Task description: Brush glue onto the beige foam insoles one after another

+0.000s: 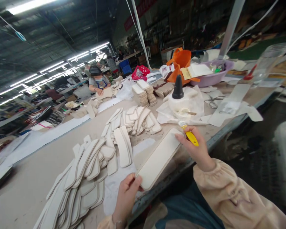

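A long cream strip [158,160] with rounded ends, looking like a stiff flat panel, is held slanted above the table's near edge. My left hand [128,194] pinches its lower end between thumb and fingers. At the upper end, my right hand [196,146] has its thumb on the strip and is closed round a yellow-handled tool [192,136] with a pale head, whose exact kind I cannot make out. Left of the strip, a spread pile of similar pieces [85,171] lies overlapping. Beyond it sits another heap of cream pieces [140,119].
A white tub with a black cone [178,87] stands on plastic sheeting ahead. Scissors [213,101] lie to its right, near a purple basin [212,76] and an orange bag [181,62]. Neat stacks [143,92] stand farther back. A co-worker [98,82] handles pieces across the table.
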Action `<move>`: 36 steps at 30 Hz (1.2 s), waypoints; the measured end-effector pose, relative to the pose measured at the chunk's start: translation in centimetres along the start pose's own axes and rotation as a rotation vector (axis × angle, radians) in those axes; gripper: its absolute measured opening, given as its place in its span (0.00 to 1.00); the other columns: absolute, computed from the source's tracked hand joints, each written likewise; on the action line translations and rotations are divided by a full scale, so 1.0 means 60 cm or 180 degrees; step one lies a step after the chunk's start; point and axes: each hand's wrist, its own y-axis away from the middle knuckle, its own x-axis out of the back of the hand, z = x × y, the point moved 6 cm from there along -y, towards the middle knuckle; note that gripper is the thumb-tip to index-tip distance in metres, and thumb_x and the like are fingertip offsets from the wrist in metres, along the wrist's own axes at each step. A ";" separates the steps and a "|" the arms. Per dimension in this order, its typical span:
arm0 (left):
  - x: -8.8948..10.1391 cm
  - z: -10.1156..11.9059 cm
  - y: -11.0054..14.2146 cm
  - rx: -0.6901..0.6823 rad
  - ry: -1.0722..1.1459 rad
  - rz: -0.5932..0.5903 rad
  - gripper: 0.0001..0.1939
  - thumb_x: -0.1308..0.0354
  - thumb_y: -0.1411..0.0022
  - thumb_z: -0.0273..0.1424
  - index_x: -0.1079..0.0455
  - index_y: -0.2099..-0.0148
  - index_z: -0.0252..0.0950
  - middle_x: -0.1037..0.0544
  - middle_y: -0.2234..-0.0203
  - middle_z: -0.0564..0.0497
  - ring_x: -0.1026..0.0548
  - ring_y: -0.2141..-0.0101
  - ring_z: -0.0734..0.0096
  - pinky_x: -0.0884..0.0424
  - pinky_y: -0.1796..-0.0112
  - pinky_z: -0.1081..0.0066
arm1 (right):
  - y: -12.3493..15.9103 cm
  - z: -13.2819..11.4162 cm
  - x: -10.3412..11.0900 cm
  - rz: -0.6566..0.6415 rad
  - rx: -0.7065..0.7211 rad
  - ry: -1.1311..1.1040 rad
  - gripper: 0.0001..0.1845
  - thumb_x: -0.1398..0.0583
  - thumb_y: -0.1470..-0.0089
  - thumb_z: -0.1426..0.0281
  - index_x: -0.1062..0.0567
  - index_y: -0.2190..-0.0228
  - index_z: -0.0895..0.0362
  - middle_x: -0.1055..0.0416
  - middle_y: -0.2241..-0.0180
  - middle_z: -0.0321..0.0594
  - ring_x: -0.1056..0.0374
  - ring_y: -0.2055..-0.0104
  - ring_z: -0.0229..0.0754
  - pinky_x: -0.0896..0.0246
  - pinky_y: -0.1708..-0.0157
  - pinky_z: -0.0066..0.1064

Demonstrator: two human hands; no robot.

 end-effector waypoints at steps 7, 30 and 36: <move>0.042 0.002 -0.057 0.0016 0.0134 0.0146 0.15 0.40 0.45 0.41 0.32 0.72 0.34 0.32 0.83 0.56 0.36 0.79 0.78 0.40 0.76 0.76 | 0.004 0.003 -0.015 -0.0133 0.0130 0.0765 0.17 0.37 0.49 0.57 0.34 0.65 0.54 0.35 0.69 0.34 0.38 0.71 0.39 0.42 0.69 0.31; 0.050 -0.059 -0.141 0.0404 -0.0147 -0.0041 0.22 0.40 0.49 0.49 0.39 0.78 0.36 0.43 0.87 0.60 0.46 0.82 0.78 0.51 0.79 0.75 | 0.121 -0.031 -0.161 -0.2210 0.1751 0.1657 0.12 0.43 0.40 0.61 0.32 0.60 0.56 0.31 0.50 0.47 0.48 0.37 0.46 0.57 0.37 0.43; 0.052 -0.066 -0.148 0.0410 -0.0255 0.0059 0.24 0.40 0.52 0.52 0.39 0.78 0.37 0.45 0.89 0.61 0.48 0.83 0.79 0.53 0.79 0.75 | 0.131 -0.008 -0.169 -0.2320 0.1401 0.1835 0.22 0.42 0.44 0.51 0.31 0.59 0.57 0.29 0.53 0.49 0.47 0.37 0.48 0.60 0.36 0.45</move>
